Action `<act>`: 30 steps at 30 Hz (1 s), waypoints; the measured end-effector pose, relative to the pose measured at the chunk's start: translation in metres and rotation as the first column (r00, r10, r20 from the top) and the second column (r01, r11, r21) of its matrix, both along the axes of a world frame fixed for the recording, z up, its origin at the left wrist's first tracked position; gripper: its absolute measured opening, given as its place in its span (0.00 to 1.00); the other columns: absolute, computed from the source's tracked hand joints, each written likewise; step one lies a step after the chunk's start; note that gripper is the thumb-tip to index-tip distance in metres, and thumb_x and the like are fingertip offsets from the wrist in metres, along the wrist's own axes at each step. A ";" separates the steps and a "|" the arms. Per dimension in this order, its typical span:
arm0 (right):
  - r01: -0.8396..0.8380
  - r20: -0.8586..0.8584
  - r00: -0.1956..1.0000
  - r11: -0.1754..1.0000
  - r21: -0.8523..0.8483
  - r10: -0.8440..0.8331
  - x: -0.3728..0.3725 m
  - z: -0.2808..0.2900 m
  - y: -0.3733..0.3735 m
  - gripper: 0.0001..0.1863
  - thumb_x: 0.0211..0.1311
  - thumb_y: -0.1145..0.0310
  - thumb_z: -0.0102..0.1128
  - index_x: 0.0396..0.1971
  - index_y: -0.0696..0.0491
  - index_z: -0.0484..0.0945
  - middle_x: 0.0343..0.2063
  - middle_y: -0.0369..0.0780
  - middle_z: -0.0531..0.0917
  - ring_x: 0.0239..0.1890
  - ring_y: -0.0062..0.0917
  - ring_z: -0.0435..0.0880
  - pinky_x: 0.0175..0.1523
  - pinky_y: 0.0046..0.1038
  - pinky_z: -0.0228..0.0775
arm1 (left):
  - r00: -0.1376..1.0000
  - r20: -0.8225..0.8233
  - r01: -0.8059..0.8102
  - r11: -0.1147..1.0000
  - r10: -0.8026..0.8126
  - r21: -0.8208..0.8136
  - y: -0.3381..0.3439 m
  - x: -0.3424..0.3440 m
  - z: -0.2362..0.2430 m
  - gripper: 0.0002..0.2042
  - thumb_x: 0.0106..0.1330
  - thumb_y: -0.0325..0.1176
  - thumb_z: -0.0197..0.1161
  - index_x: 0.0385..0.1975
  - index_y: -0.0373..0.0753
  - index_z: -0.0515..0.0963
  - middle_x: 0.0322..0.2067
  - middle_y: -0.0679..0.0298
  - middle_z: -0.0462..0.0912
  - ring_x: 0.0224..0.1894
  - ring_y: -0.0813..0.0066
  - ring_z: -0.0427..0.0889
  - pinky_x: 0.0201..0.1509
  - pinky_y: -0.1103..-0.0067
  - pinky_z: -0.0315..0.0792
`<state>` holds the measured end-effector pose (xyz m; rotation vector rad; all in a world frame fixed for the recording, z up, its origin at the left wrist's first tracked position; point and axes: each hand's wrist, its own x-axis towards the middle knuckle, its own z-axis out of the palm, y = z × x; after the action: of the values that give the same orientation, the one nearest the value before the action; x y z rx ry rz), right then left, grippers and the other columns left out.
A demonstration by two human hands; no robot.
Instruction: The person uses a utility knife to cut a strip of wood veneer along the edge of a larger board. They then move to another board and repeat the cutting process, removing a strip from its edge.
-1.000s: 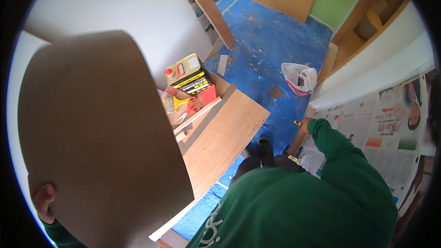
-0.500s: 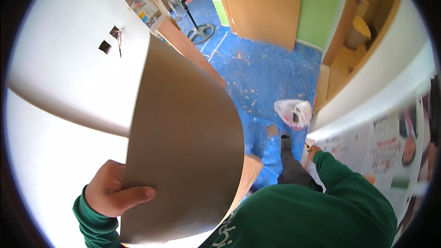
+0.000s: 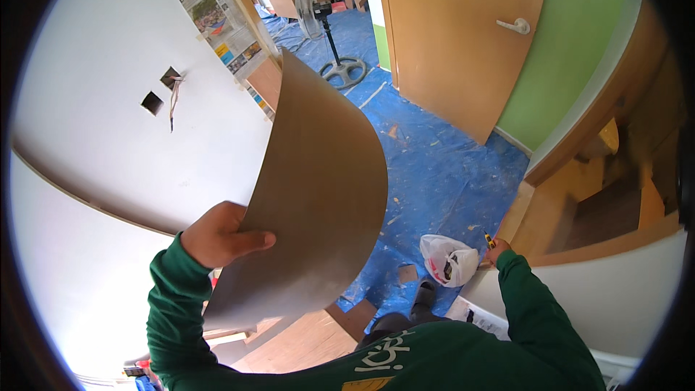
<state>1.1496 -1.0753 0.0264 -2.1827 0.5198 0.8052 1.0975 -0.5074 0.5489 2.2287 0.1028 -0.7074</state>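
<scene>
A large, thin, brown laminate sheet (image 3: 318,174) stands curved in front of me on the left. My left hand (image 3: 221,235) is closed over its left edge, thumb on the brown face and fingers behind, out of sight. Off to the right, my right hand (image 3: 498,252) is closed round a small yellow-and-black utility knife (image 3: 489,240), its tip pointing away from me. That hand is beside the doorway and above a white plastic bag (image 3: 449,261) on the floor.
Blue plastic sheeting (image 3: 449,174) covers the floor. A standing fan (image 3: 329,36) and a wooden door (image 3: 463,36) are farther off. The white wall (image 3: 94,87) at left has two square holes with loose wires. Wooden boards (image 3: 304,344) lie below the sheet.
My view has swung round, and the doorway on the right looks nearer. The laminate sheet has moved along with my left hand, still gripped. The utility knife stays in my right hand.
</scene>
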 end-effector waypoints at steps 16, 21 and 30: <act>0.574 -0.073 0.746 0.583 0.576 -0.662 0.224 0.070 0.016 0.08 0.63 0.67 0.64 0.32 0.57 0.78 0.20 0.42 0.81 0.24 0.34 0.84 0.26 0.35 0.75 | 0.561 0.791 0.317 0.946 -0.243 0.066 -0.004 0.291 -0.166 0.09 0.64 0.31 0.64 0.41 0.34 0.81 0.34 0.52 0.84 0.34 0.59 0.84 0.36 0.70 0.76; 0.379 -0.080 0.829 0.451 0.809 -0.553 0.405 0.220 0.124 0.11 0.63 0.69 0.61 0.43 0.56 0.77 0.36 0.47 0.84 0.44 0.42 0.84 0.40 0.41 0.80 | 0.364 0.908 0.379 0.924 -0.206 0.058 -0.011 0.400 -0.211 0.10 0.59 0.28 0.66 0.39 0.32 0.79 0.35 0.52 0.83 0.39 0.55 0.83 0.46 0.65 0.78; 0.075 0.185 0.892 0.541 0.838 -0.411 0.694 0.357 0.194 0.13 0.62 0.72 0.62 0.46 0.56 0.78 0.35 0.36 0.83 0.37 0.25 0.83 0.42 0.31 0.78 | 0.324 0.915 0.447 0.891 -0.241 0.077 -0.015 0.518 -0.234 0.15 0.58 0.26 0.65 0.46 0.30 0.78 0.44 0.54 0.84 0.46 0.58 0.84 0.53 0.65 0.77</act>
<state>1.8434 -0.8810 0.3839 -1.2706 0.1787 0.3307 1.6155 -0.5225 0.3149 2.1405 -1.0086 0.4195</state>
